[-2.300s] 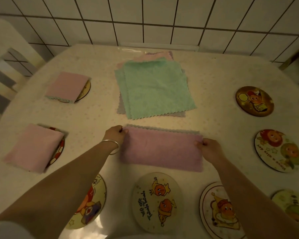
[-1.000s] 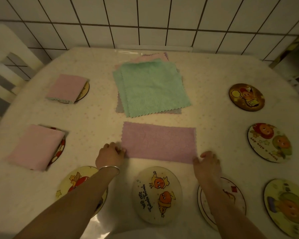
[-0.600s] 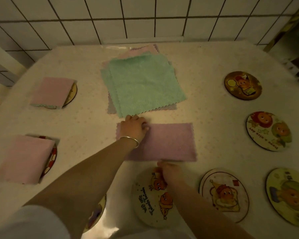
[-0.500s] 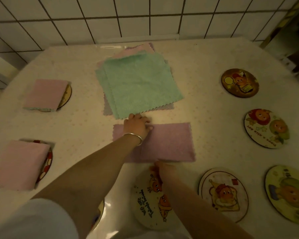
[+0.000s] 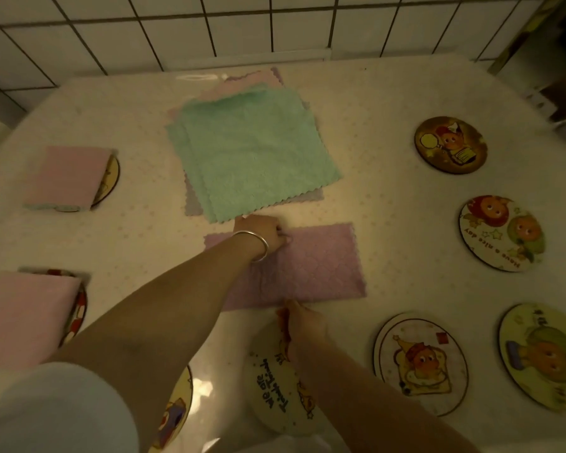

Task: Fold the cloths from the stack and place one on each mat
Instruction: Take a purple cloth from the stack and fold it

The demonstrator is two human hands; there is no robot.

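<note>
A purple cloth (image 5: 321, 266), folded to a long strip, lies flat on the table in front of me. My left hand (image 5: 265, 233), with a bangle on its wrist, grips the strip's far edge left of the middle with curled fingers. My right hand (image 5: 303, 322) pinches the near edge about mid-length. Behind the strip sits the stack of cloths (image 5: 252, 155), a green one on top. Two folded pink cloths (image 5: 66, 174) (image 5: 23, 315) lie on mats at the left.
Round cartoon mats lie bare at the right (image 5: 450, 144) (image 5: 502, 233) (image 5: 420, 361) (image 5: 543, 354), and two along the near edge (image 5: 275, 387) (image 5: 177, 410). A tiled wall (image 5: 242, 24) runs behind the table.
Both hands left the strip's short ends. The left moved to the far edge and the right to the middle of the near edge. The view shifted left.
</note>
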